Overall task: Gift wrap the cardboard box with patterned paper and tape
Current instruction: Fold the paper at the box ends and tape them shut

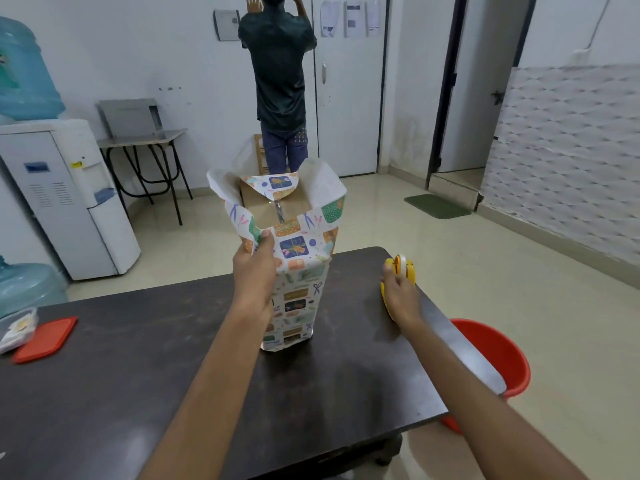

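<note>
The cardboard box stands upright on the dark table, wrapped around its sides in patterned paper. Its brown top face shows, with paper flaps standing up around it and one far flap folded down. My left hand grips the near left side of the wrapped box just below the top. My right hand rests on a yellow tape dispenser with a white roll, at the table's right edge, fingers closed on it.
A red lid and a clear container lie at the table's left end. A red bucket stands on the floor right of the table. A person stands beyond, facing the wall. A water dispenser is at left.
</note>
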